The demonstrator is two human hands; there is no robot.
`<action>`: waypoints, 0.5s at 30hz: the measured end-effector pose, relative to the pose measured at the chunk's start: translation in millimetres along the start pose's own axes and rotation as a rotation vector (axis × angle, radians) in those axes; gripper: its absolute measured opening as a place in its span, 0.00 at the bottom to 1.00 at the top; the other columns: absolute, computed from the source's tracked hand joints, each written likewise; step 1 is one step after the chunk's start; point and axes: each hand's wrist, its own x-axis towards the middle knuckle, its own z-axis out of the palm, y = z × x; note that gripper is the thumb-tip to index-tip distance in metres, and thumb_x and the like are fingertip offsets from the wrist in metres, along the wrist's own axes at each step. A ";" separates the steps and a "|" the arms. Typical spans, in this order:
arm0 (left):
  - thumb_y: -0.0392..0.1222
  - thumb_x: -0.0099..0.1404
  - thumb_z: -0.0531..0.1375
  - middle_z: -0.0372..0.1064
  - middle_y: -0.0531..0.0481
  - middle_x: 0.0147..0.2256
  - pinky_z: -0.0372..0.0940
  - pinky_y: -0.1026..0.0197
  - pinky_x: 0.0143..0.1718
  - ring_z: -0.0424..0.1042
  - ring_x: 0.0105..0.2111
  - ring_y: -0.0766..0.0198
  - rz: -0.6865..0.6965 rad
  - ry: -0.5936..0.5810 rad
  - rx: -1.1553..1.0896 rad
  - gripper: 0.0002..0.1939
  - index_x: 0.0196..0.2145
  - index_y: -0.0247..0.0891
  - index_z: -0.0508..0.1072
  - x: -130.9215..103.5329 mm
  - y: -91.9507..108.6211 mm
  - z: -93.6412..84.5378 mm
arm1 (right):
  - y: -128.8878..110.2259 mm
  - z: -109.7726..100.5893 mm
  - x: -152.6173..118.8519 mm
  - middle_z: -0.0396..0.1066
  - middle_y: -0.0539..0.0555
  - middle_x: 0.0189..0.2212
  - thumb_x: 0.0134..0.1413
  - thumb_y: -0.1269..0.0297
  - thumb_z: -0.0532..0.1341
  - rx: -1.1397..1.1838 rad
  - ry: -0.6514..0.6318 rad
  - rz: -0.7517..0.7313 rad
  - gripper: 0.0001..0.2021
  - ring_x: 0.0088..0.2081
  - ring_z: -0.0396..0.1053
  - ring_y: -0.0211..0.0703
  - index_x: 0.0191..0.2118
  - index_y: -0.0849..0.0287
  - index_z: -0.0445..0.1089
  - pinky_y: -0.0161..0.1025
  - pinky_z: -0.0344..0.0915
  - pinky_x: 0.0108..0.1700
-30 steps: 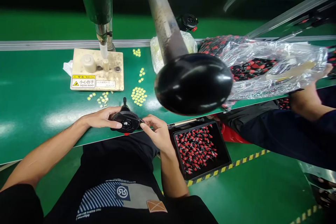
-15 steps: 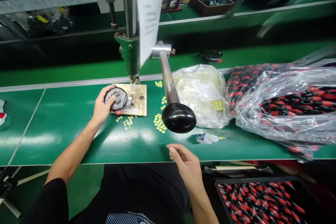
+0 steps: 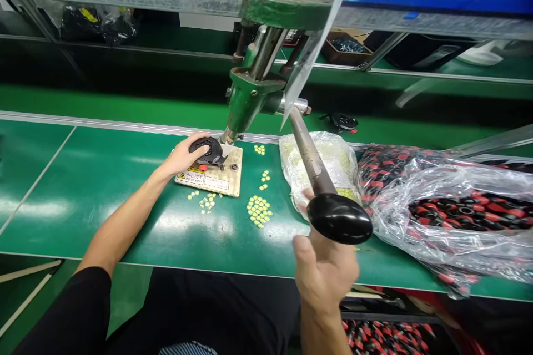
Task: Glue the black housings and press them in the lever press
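Over the left part of the press's base plate (image 3: 220, 184), my left hand (image 3: 187, 154) is closed around a round black housing (image 3: 206, 151) with a small red tab. The housing's right end lies beside the tip of the green hand press (image 3: 245, 102); I cannot tell whether they touch. Farther right, my right hand (image 3: 327, 272) is blurred just below and behind the black knob (image 3: 339, 218) of the press lever (image 3: 310, 150). Its thumb stands apart, and a fingertip shows left of the knob, which hides the other fingers.
Small yellow-green pieces (image 3: 259, 211) lie grouped around the base plate. To the right are a clear bag of yellow-green pieces (image 3: 297, 177) and a large bag of red-and-black parts (image 3: 462, 213). A tray of similar parts (image 3: 387, 337) sits below the table edge. Another black part (image 3: 342, 122) lies behind.
My right hand has risen from the table's front edge to the lever knob. In my left hand the housing now shows a black face instead of grey. The whole view has shifted and tilted.
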 end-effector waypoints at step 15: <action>0.55 0.70 0.63 0.75 0.44 0.62 0.66 0.49 0.65 0.74 0.61 0.49 0.021 0.012 0.008 0.27 0.62 0.41 0.74 0.5 -8.7 4.7 | 31.0 70.8 4.0 0.76 0.53 0.34 0.69 0.57 0.59 -0.191 0.126 -0.497 0.08 0.47 0.75 0.58 0.48 0.45 0.74 0.68 0.69 0.58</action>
